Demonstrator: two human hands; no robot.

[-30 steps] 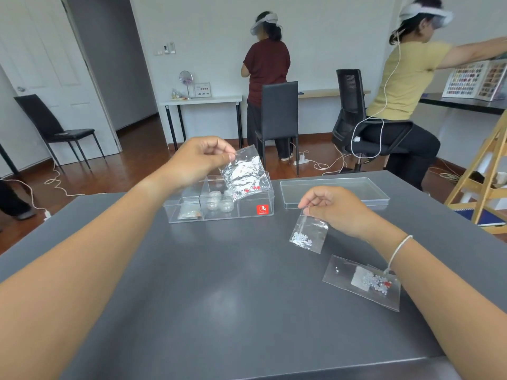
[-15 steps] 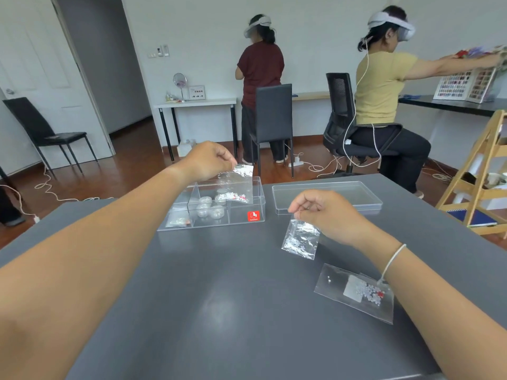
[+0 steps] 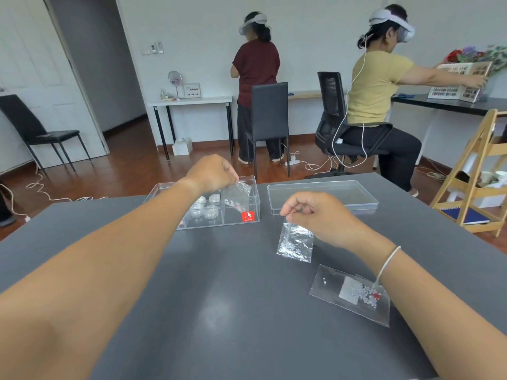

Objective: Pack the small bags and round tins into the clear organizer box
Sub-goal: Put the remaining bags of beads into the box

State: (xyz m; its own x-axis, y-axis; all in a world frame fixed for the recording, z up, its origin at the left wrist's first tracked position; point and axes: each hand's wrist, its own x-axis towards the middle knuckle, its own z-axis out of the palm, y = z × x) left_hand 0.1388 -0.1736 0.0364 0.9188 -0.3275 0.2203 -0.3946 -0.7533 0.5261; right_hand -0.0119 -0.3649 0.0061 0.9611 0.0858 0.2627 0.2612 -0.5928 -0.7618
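two small bags are being handled now. left hand [image 3: 211, 171] is pinching one bag [image 3: 236, 193] and lowering it into the right end of the clear box [image 3: 248, 207], beside the round tins [image 3: 206, 207]. right hand [image 3: 315, 212] is pinching a second bag [image 3: 295, 242] in front of the box. i think next move is releasing the first bag, then bringing the second over the box. a third bag [image 3: 352, 293] is lying nearer, in front of the box.

Left forearm [image 3: 115, 256] perhaps hides organizer box's [image 3: 247, 212] left compartment.
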